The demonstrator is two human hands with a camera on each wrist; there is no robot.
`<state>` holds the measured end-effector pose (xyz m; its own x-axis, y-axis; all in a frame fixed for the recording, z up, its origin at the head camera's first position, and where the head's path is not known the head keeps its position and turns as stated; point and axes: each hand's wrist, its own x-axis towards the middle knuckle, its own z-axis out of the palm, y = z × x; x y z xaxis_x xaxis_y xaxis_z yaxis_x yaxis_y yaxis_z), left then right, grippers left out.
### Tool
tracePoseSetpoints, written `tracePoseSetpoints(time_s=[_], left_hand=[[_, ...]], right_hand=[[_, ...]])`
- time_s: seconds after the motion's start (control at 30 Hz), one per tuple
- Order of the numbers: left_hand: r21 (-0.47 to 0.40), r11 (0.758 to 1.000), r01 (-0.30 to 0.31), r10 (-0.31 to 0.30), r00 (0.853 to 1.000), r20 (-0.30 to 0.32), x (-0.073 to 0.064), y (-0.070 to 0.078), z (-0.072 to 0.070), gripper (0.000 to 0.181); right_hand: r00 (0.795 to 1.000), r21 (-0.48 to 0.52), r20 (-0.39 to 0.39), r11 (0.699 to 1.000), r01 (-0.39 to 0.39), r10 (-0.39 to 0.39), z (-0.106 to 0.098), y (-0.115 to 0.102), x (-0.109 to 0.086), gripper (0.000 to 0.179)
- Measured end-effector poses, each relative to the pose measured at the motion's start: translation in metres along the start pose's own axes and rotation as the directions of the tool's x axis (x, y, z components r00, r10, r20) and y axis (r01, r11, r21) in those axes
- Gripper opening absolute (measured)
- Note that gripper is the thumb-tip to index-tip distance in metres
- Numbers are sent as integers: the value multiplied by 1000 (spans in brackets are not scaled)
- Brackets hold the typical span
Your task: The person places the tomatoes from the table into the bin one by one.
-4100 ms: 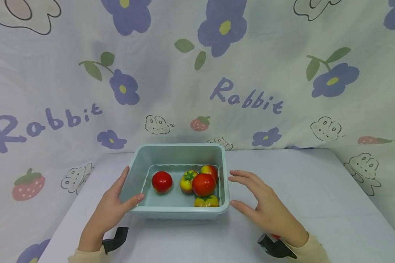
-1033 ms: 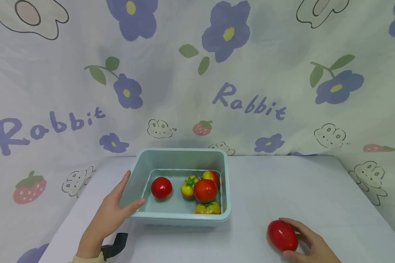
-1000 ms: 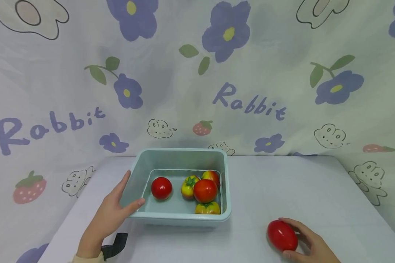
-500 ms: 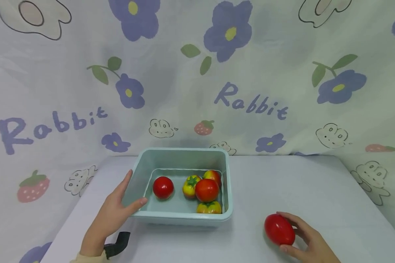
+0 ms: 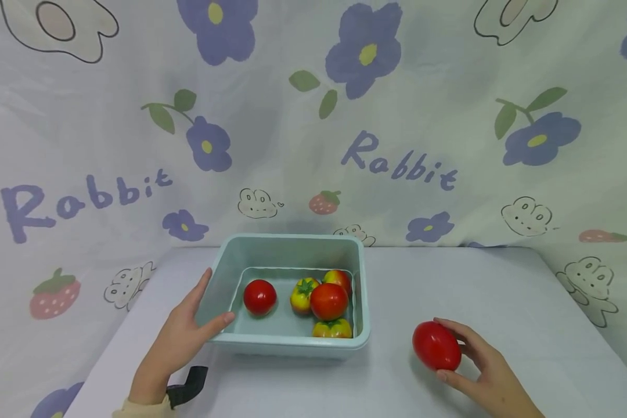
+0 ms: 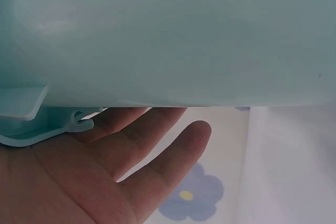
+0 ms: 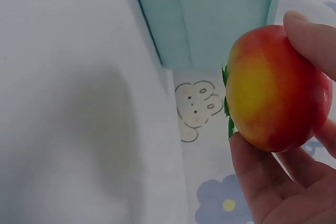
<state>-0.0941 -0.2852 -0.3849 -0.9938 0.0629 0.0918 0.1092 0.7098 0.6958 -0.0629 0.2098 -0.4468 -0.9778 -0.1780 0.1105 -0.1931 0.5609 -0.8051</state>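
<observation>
My right hand (image 5: 488, 374) holds a glossy tomato (image 5: 436, 346) between thumb and fingers, right of the bin and above the table. In the right wrist view the tomato (image 7: 278, 88) shows a yellow patch and green leaves at its stem end. My left hand (image 5: 177, 337) is at the left rim of a pale green plastic bin (image 5: 292, 346), its thumb over the front left corner. The left wrist view shows its fingers (image 6: 163, 174) spread beneath the bin's rim. Inside the bin, a red tomato (image 5: 259, 298) lies alone at left; several red and yellow-green tomatoes (image 5: 329, 302) cluster at right.
A white cloth covers the table (image 5: 449, 278). Behind it hangs a curtain (image 5: 292, 145) printed with flowers, rabbits and strawberries. A black wrist strap mount (image 5: 188, 387) sits at my left wrist.
Earlier my right hand was beside the bin's right wall without a tomato. It now holds one, lifted from the front right and moved forward and slightly left. The left hand stays at the bin.
</observation>
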Motion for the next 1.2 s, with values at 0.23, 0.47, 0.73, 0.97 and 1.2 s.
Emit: tracePoseSetpoints(time_s=[0.23,0.47,0.73,0.97,1.2], left_hand=[[3,1000,6,-6,1000,-2,0,0,0,89],[0,1000,11,-11,1000,-4,1,-1,1,89],[7,1000,10,-10,1000,-1,1,0,1,90],[2,1000,2,-2,1000,-3,2,0,1,89],[7,1000,9,-9,1000,-1,0,0,1,90]], right_hand=[[997,-4,-10,997,71,-71,0,-13,7,76],[968,20,-33,969,248,-247,-1,-22,18,80],[952,38,-48,951,306,-304,-1,-38,26,79],[952,62,-56,950,305,-302,4,-53,33,78],[935,100,-92,931,351,-343,10,-62,40,76]])
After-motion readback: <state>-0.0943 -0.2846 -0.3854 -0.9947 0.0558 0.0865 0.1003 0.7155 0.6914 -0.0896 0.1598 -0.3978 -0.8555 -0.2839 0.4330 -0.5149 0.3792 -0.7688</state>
